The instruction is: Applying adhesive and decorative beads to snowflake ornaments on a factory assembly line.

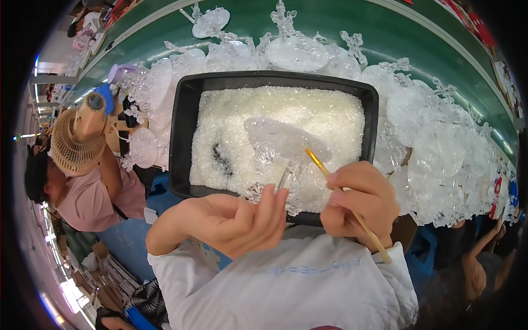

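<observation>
My left hand (236, 220) is closed on a clear plastic figurine with a round, translucent base (280, 135), holding it tilted above a black tray (278, 78). White, glittering granules (330, 110) fill the tray, with a dark bare patch at their left side. Pinched in my right hand (363, 206) is a slim paintbrush (314, 157); its golden front end points toward the figurine's base. I cannot tell whether the brush touches it. My fingers partly hide the figurine's clear body.
Clear figurines on round bases (297, 52) crowd around the tray's back and both sides on a green worktable (247, 19). A tan fan (80, 135) stands at the left, near a person in a pink shirt (99, 201). Another person's arm (478, 258) shows at the right.
</observation>
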